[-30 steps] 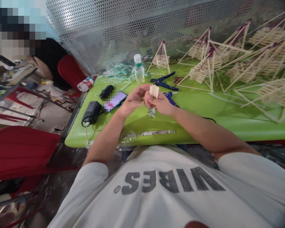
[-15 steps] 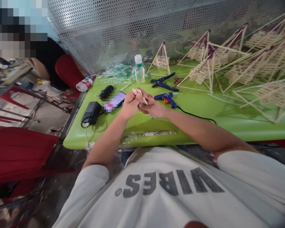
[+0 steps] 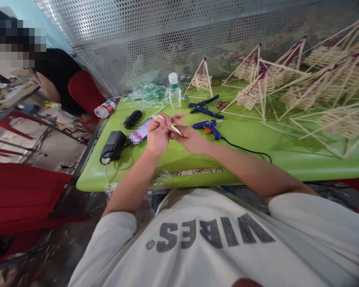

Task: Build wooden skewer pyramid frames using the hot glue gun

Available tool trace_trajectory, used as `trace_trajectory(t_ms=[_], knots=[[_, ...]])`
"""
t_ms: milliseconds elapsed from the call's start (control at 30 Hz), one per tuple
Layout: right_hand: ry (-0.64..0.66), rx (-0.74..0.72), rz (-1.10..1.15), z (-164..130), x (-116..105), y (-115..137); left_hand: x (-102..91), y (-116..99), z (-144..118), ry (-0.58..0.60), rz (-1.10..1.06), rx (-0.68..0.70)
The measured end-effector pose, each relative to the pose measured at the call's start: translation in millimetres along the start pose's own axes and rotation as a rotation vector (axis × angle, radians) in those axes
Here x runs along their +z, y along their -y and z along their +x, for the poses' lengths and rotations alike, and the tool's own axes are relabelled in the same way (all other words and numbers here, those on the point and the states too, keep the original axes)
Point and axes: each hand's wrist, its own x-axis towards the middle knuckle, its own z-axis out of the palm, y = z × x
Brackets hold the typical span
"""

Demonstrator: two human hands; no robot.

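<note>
Over the green table [image 3: 257, 147] my left hand [image 3: 158, 133] grips a small bundle of pale wooden sticks [image 3: 167, 123], tilted down to the right. My right hand [image 3: 190, 139] touches the low end of the sticks with its fingertips. Just right of my right hand lies a blue glue gun [image 3: 208, 127] with a black cord. Blue pliers [image 3: 205, 107] lie behind it.
A phone [image 3: 140, 133], a black charger brick [image 3: 113, 145] and a black case [image 3: 132, 118] lie left of my hands. A clear bottle [image 3: 174, 91] stands at the back. Stick pyramids [image 3: 287, 87] fill the right side. Another person [image 3: 50, 75] sits at far left by red chairs.
The stick bundle went from upright in my right hand to tilted in my left hand. Both hands moved slightly left and the glue gun came into full view.
</note>
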Motion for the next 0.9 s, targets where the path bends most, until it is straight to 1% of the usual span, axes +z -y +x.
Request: trace_trajectory(t_ms=[100,267,333,400,467,533,600,633,667,733,800,900], knots=[[0.001,0.018,-0.094,-1.9,-1.0,7.0,-3.0,-2.5,2.3,-0.042,-0.031,-0.006],[0.013,0.058,-0.175,-5.5,-0.2,19.0,-6.0,-1.9,2.0,-0.089,-0.109,0.003],[-0.002,0.104,-0.228,-8.2,3.2,25.6,-8.0,-2.7,2.8,-0.081,-0.148,0.032],[-0.012,0.164,-0.297,-12.7,7.0,31.5,-13.0,-8.1,7.2,-0.088,-0.189,0.06],[-0.022,0.234,-0.349,-17.9,7.9,34.6,-24.4,-20.9,16.4,-0.143,-0.27,0.106],[-0.031,0.303,-0.366,-21.6,2.7,34.1,-43.6,-40.4,29.0,-0.247,-0.392,0.197],[-0.059,0.35,-0.363,-22.0,-9.1,30.5,-68.1,-61.8,41.9,-0.348,-0.435,0.268],[-0.085,0.358,-0.355,-20.9,-16.8,27.8,-80.4,-71.1,47.5,-0.441,-0.462,0.301],[-0.122,0.356,-0.338,-19.4,-24.7,24.6,-91.6,-78.4,52.0,-0.5,-0.476,0.338],[-0.208,0.33,-0.274,-16.6,-38.9,17.4,-107.8,-86.5,57.5,-0.565,-0.474,0.356],[-0.259,0.28,-0.195,-15.6,-47.8,10.5,-114.1,-86.7,58.8,-0.605,-0.389,0.331],[-0.25,0.206,-0.123,-17.5,-51.0,4.7,-109.7,-78.0,57.2,-0.629,-0.209,0.283]])
